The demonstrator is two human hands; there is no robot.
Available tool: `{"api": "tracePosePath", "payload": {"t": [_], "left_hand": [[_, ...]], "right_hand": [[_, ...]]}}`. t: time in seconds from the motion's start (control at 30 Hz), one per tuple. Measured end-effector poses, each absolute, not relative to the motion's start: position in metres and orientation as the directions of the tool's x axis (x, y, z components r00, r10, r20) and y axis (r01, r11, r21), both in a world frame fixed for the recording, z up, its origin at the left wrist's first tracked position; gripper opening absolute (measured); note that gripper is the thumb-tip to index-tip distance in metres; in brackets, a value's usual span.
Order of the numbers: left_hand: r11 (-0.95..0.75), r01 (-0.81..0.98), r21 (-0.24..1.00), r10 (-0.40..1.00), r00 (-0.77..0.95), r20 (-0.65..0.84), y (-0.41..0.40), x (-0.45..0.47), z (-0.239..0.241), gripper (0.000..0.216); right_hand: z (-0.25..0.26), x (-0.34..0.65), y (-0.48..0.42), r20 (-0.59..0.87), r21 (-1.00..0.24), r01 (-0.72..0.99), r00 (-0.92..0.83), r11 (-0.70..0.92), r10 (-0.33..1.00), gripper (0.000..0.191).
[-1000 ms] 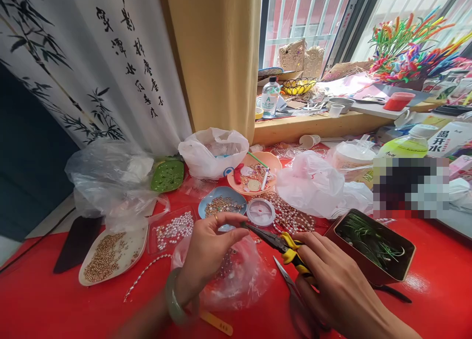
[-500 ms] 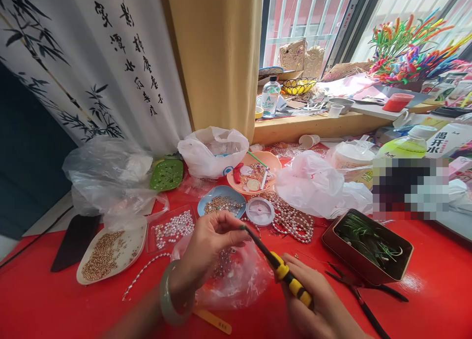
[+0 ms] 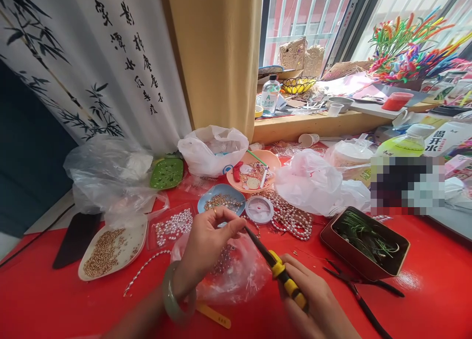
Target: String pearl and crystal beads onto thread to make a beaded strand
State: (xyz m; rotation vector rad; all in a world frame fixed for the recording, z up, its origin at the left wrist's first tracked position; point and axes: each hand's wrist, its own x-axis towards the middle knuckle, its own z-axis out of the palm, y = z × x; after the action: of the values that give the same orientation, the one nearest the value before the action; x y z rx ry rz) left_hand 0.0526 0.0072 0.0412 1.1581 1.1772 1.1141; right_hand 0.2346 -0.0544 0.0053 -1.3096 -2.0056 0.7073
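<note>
My right hand [image 3: 313, 294] is wrapped round the yellow-and-black handles of a pair of long-nose pliers [image 3: 277, 264]. Their dark jaws point up and to the left, the tip reaching the fingertips of my left hand [image 3: 210, 238]. Thumb and forefinger of that hand are pinched together at the tip; whatever sits between them is too small or hidden to name. Beneath my hands lies a clear plastic bag [image 3: 245, 280] with dark purplish beads [image 3: 224, 260] in it. A pale bangle [image 3: 170, 294] circles my left wrist.
Left stand a dish of gold beads [image 3: 127, 253], a tray of pearl beads [image 3: 173, 226] and a blue dish [image 3: 238, 194]. Pearl strands [image 3: 291, 218] and a white spool [image 3: 259, 209] lie beyond. Right are a dark tin [image 3: 363, 267] and black-handled pliers [image 3: 365, 307].
My left fingertips have turned slightly, so the small green bit seen at the pliers' tip is now hidden. My right hand and the pliers have shifted slightly left.
</note>
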Motion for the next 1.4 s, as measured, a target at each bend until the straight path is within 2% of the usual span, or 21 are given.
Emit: {"api": "tracePosePath", "payload": {"t": [0.2, 0.4, 0.6, 0.73, 0.8, 0.87, 0.93, 1.03, 1.1, 1.17, 1.27, 1.4], "left_hand": [[0.169, -0.268, 0.949, 0.979, 0.158, -0.129, 0.004, 0.065, 0.036, 0.025], [0.263, -0.521, 0.812, 0.963, 0.197, -0.185, -0.001, 0.076, 0.033, 0.030], [0.264, -0.594, 0.760, 0.964, 0.176, -0.198, -0.001, 0.076, 0.032, 0.029], [0.303, -0.558, 0.773, 0.950, 0.241, -0.199, 0.005, 0.067, 0.034, 0.025], [0.317, -0.543, 0.778, 0.946, 0.238, -0.219, 0.008, 0.062, 0.034, 0.022], [0.328, -0.542, 0.774, 0.943, 0.235, -0.236, 0.010, 0.059, 0.033, 0.020], [0.347, -0.540, 0.767, 0.936, 0.246, -0.250, 0.010, 0.058, 0.032, 0.020], [0.364, -0.553, 0.749, 0.930, 0.257, -0.262, 0.007, 0.058, 0.032, 0.019], [0.372, -0.576, 0.728, 0.928, 0.256, -0.272, 0.004, 0.059, 0.035, 0.015], [0.382, -0.591, 0.711, 0.924, 0.254, -0.286, 0.002, 0.061, 0.038, 0.013], [0.366, -0.590, 0.720, 0.929, 0.269, -0.253, 0.000, 0.063, 0.040, 0.013], [0.334, -0.614, 0.715, 0.940, 0.268, -0.209, 0.000, 0.065, 0.039, 0.010]], "right_hand": [[-0.015, 0.230, -0.056, 0.336, -0.672, 0.605, -0.266, 0.428, 0.903, 0.017], [-0.030, 0.219, -0.058, 0.324, -0.720, 0.570, -0.228, 0.395, 0.918, 0.017], [-0.034, 0.209, -0.057, 0.290, -0.811, 0.479, -0.168, 0.335, 0.942, 0.019], [-0.020, 0.220, -0.055, 0.241, -0.887, 0.351, -0.201, 0.299, 0.950, 0.019], [-0.012, 0.229, -0.052, 0.238, -0.884, 0.364, -0.189, 0.293, 0.953, 0.024], [-0.006, 0.237, -0.048, 0.268, -0.836, 0.442, -0.187, 0.325, 0.945, 0.029], [0.000, 0.242, -0.041, 0.332, -0.736, 0.551, -0.213, 0.394, 0.919, 0.035], [0.007, 0.243, -0.032, 0.485, -0.471, 0.712, -0.284, 0.521, 0.827, 0.038], [0.011, 0.241, -0.027, 0.592, -0.272, 0.775, -0.332, 0.570, 0.734, 0.030], [0.014, 0.238, -0.023, 0.653, -0.136, 0.804, -0.367, 0.579, 0.663, 0.020], [0.017, 0.235, -0.020, 0.675, -0.057, 0.820, -0.389, 0.570, 0.627, 0.013], [0.019, 0.233, -0.018, 0.700, -0.011, 0.823, -0.399, 0.568, 0.592, 0.011]]}}
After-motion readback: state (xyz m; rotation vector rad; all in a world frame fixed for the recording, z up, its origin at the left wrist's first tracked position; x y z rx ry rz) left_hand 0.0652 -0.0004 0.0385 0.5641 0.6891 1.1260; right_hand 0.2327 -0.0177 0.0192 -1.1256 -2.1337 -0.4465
